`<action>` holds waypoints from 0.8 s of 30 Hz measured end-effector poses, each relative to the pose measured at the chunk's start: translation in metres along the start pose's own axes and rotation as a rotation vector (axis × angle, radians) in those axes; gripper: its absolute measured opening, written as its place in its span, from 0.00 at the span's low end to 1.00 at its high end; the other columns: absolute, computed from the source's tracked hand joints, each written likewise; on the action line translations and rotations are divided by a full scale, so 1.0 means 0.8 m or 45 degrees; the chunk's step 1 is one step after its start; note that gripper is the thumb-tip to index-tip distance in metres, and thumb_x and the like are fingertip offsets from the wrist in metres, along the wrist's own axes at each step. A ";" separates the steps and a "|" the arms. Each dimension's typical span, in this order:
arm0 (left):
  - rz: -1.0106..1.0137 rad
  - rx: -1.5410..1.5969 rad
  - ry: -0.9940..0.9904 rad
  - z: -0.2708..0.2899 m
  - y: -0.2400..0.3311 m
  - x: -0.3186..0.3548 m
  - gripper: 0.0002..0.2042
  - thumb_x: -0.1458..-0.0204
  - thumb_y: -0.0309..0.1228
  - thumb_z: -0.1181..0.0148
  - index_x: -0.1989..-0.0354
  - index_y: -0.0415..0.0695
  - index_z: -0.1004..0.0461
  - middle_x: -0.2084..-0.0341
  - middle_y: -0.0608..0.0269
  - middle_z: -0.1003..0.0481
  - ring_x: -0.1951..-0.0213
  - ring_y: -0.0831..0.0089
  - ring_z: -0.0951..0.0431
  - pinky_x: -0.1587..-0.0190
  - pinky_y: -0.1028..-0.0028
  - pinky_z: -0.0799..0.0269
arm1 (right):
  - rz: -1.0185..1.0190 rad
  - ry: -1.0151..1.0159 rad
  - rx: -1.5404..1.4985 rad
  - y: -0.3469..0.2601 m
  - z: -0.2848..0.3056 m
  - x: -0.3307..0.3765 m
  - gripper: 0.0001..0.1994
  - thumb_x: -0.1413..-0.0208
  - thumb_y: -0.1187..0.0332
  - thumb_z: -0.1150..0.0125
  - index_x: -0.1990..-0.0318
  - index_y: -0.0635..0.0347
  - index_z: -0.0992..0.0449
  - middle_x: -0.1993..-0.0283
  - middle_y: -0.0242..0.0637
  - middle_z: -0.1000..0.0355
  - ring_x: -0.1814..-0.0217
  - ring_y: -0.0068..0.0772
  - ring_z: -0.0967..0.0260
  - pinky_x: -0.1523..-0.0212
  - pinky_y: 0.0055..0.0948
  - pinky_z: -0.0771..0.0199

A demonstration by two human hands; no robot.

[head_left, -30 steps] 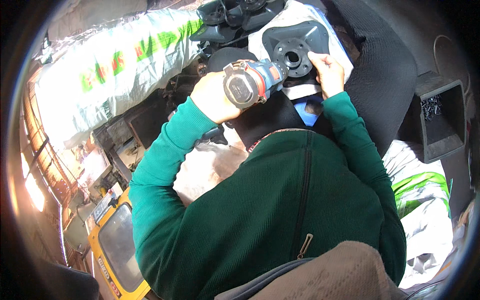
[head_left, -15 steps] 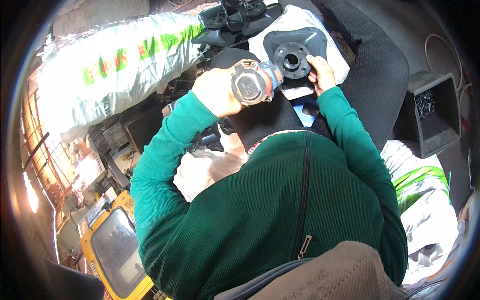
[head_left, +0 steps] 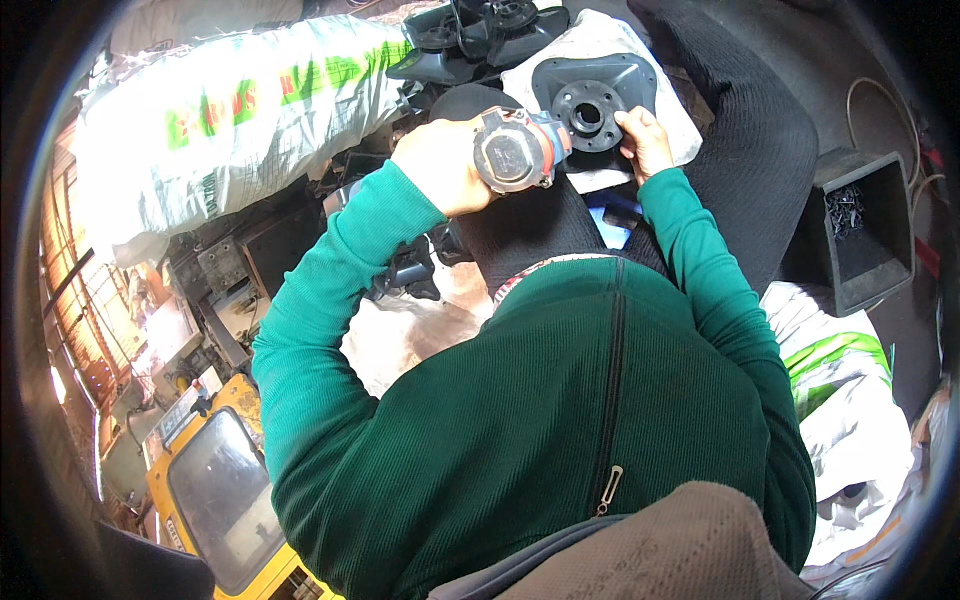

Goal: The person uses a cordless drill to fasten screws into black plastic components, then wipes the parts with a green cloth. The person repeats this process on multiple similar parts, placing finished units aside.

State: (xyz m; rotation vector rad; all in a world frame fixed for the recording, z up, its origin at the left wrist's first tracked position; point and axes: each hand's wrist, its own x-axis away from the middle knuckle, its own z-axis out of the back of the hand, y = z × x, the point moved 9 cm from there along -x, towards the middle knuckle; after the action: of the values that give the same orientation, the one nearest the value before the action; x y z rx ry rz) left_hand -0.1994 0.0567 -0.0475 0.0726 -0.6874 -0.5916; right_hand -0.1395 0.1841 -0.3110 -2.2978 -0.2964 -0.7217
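Observation:
My left hand (head_left: pixel 440 165) is wrapped round a cordless drill (head_left: pixel 512 150) with a grey round end and a blue and orange body. Its front points toward a black plastic part (head_left: pixel 600 78), a squarish dish with a raised round flange (head_left: pixel 588 116) and a central hole. That part rests on a white cloth or sack (head_left: pixel 682 130) by my legs. At the flange's right rim, my right hand (head_left: pixel 649 143) has its fingers pinched together. Whether a small piece is between those fingertips cannot be made out. The drill's tip is hidden behind its body.
More black plastic parts (head_left: pixel 480 40) lie at the top. A stuffed white and green sack (head_left: pixel 250 110) fills the upper left. On the right stands a grey bin (head_left: pixel 870 260) with dark screws (head_left: pixel 846 210) inside. A yellow-framed machine (head_left: pixel 225 490) is at lower left.
The drill and my left hand have shifted slightly away from the flange, uncovering more of its left side. My right hand stays at the rim. The whole view has moved a little.

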 end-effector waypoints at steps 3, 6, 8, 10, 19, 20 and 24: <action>0.045 -0.072 -0.095 -0.004 -0.006 -0.004 0.23 0.59 0.39 0.39 0.54 0.45 0.31 0.76 0.50 0.24 0.70 0.55 0.22 0.66 0.63 0.25 | 0.006 -0.009 -0.002 0.002 0.000 -0.002 0.15 0.51 0.69 0.37 0.82 0.48 0.38 0.83 0.19 0.45 0.84 0.12 0.52 0.83 0.17 0.51; 0.031 -0.083 -0.009 0.001 -0.007 -0.009 0.22 0.60 0.38 0.39 0.54 0.46 0.31 0.76 0.51 0.23 0.70 0.55 0.22 0.66 0.62 0.25 | 0.005 -0.037 -0.006 -0.001 0.000 -0.001 0.15 0.51 0.69 0.37 0.82 0.48 0.38 0.83 0.19 0.45 0.84 0.12 0.52 0.83 0.17 0.51; -0.001 -0.173 -0.084 -0.009 -0.003 -0.013 0.23 0.60 0.38 0.39 0.53 0.47 0.31 0.76 0.51 0.23 0.70 0.54 0.22 0.66 0.61 0.25 | 0.009 -0.061 0.007 -0.003 -0.003 -0.001 0.15 0.51 0.69 0.37 0.83 0.48 0.38 0.83 0.19 0.45 0.84 0.12 0.51 0.83 0.16 0.51; 0.004 -0.272 -0.268 -0.044 -0.006 -0.022 0.24 0.61 0.37 0.39 0.51 0.50 0.32 0.75 0.51 0.23 0.71 0.53 0.22 0.67 0.59 0.26 | 0.017 -0.075 0.039 -0.002 -0.003 0.003 0.15 0.51 0.68 0.37 0.83 0.49 0.38 0.84 0.19 0.44 0.83 0.12 0.51 0.83 0.17 0.51; -0.047 0.272 0.224 -0.052 -0.037 0.039 0.19 0.62 0.38 0.33 0.62 0.41 0.27 0.72 0.53 0.23 0.68 0.61 0.21 0.64 0.69 0.24 | -0.002 0.030 0.039 -0.003 0.000 0.005 0.15 0.52 0.67 0.35 0.83 0.49 0.37 0.84 0.20 0.43 0.84 0.12 0.51 0.84 0.16 0.52; -0.052 0.219 0.185 -0.062 -0.037 0.049 0.20 0.61 0.37 0.33 0.60 0.41 0.28 0.71 0.53 0.23 0.68 0.62 0.21 0.63 0.70 0.24 | -0.005 0.053 0.068 -0.004 0.001 0.004 0.15 0.52 0.67 0.34 0.83 0.49 0.36 0.84 0.20 0.43 0.85 0.11 0.51 0.85 0.17 0.52; 0.177 1.064 0.103 -0.133 -0.029 0.086 0.32 0.59 0.22 0.38 0.42 0.41 0.41 0.52 0.56 0.29 0.54 0.65 0.25 0.49 0.69 0.30 | -0.006 0.057 0.077 -0.007 -0.003 0.000 0.15 0.51 0.64 0.35 0.83 0.49 0.35 0.84 0.20 0.42 0.86 0.12 0.51 0.85 0.17 0.52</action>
State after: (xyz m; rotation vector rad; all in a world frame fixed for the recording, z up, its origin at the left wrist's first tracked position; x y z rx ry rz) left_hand -0.1026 -0.0127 -0.0964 0.8148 -0.8158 -0.1346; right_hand -0.1424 0.1864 -0.3067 -2.2218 -0.2987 -0.7550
